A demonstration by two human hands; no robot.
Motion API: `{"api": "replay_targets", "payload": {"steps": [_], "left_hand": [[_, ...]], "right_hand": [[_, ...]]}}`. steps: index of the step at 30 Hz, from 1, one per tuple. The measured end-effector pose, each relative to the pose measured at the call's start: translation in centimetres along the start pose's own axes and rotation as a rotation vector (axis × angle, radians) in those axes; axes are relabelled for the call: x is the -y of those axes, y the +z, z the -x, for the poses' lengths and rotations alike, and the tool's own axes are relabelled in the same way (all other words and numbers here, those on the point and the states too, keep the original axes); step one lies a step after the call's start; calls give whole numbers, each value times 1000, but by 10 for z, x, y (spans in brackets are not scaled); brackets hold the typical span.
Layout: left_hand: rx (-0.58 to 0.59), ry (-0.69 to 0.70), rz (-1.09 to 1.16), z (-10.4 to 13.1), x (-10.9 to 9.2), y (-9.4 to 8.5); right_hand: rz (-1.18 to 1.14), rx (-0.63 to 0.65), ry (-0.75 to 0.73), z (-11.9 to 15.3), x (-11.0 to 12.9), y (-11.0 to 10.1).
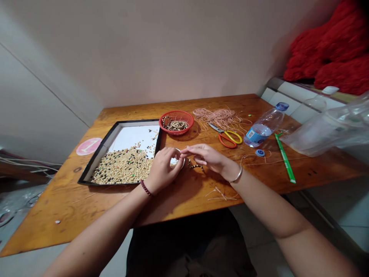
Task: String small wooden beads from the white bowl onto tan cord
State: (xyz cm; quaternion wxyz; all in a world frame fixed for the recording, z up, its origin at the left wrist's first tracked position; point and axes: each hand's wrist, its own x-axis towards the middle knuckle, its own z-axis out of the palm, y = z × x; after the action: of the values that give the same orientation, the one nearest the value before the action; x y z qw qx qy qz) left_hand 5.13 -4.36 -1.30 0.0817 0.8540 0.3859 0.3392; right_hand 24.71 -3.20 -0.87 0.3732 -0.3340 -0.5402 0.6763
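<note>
Over the table, my left hand (166,166) and my right hand (210,157) meet at the fingertips. The left thumb and index finger are pinched together; what lies between them is too small to make out. Below my right hand's fingers hangs a short string of beads (196,166), dark and cream, partly hidden by that hand. A small white dish (173,161) shows behind my left hand, mostly covered by it. Beside that hand stands a black-rimmed tray (115,127) of loose beads (123,165), mostly cream with some black and a few coloured ones.
Behind the tray, a red basket (187,125) holds beaded strings. Further right lie pink cord (220,117), scissors (230,138), a water bottle (262,129), its blue cap (260,152), a green strip (285,159) and a plastic bag (331,127). Thread scraps (221,194) lie near the front edge.
</note>
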Motion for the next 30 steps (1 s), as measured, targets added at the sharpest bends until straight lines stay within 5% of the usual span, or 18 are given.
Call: {"api": "replay_targets", "payload": {"steps": [10, 15, 22, 30], "left_hand": [[51, -9, 96, -2, -1, -2], [-68, 25, 123, 2, -4, -3], [32, 166, 58, 4, -10, -4], [-9, 166, 84, 7, -11, 5]], "right_hand": [[185, -142, -98, 3, 4, 10], [225, -43, -28, 8, 9, 0], [290, 231, 103, 22, 23, -12], [255, 271, 92, 24, 26, -14]]}}
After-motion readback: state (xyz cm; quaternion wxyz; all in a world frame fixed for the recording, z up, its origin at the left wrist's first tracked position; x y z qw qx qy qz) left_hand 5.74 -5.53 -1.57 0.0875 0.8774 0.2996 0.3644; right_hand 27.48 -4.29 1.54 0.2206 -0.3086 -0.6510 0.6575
